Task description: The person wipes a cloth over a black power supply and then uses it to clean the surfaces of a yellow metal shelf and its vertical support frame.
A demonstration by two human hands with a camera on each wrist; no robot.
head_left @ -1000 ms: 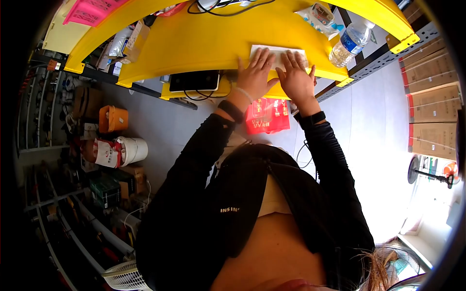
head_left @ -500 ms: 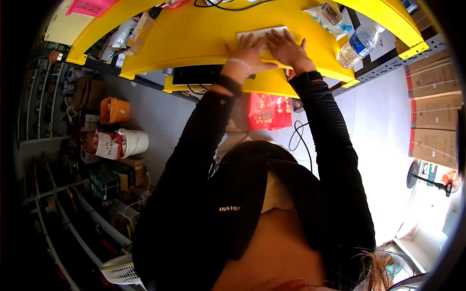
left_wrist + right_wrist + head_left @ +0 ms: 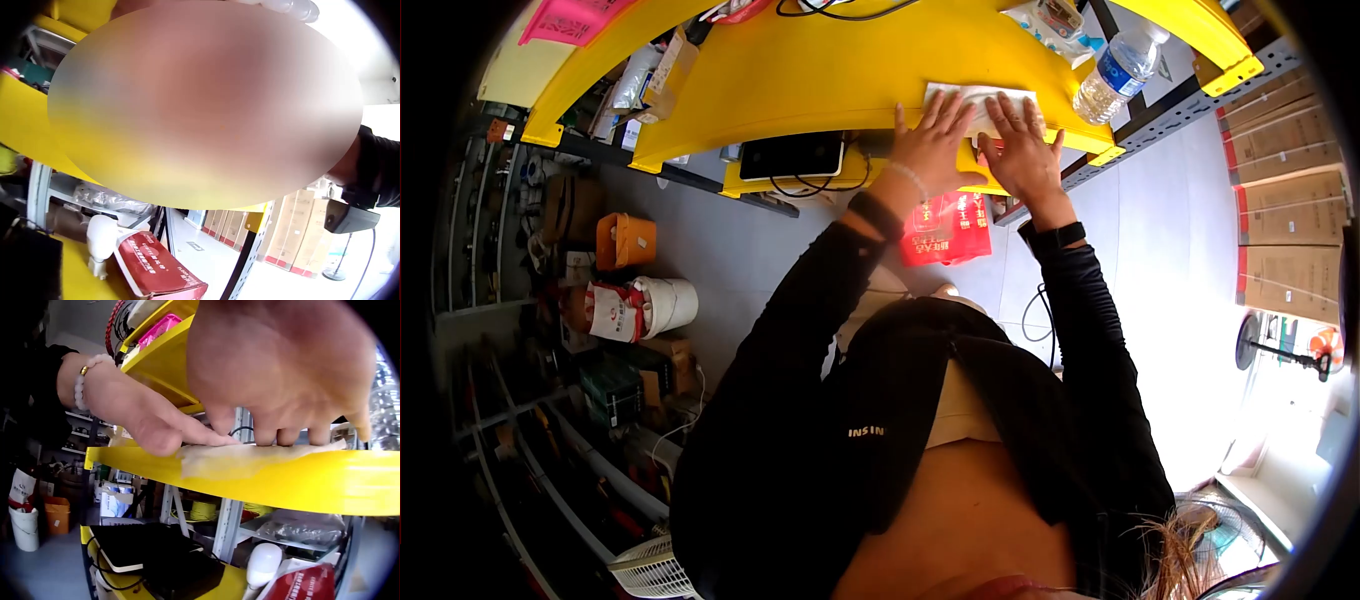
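A thin white cloth (image 3: 982,112) lies on the yellow shelf (image 3: 820,80) near its front edge. My left hand (image 3: 928,155) rests on the cloth's left part, fingers spread and straight, thumb pointing right. On the right part, my right hand (image 3: 1024,160) presses down with extended fingers. In the right wrist view, part of the cloth (image 3: 215,464) drapes over the shelf's rounded front edge, under the fingertips of both hands. A large blur covers the middle of the left wrist view and hides the left hand's work.
A water bottle (image 3: 1118,75) and a soft white-and-blue pack (image 3: 1055,28) are right of the cloth. Small boxes (image 3: 670,75) stand at the shelf's left end. Below are a black device (image 3: 790,158) with cables, a white bulb (image 3: 264,564) and a red box (image 3: 306,581).
Both hands slid the cloth leftward and farther back across the shelf, then brought it right again toward the front edge. The fingers stay extended on it; the head view shifted slightly.
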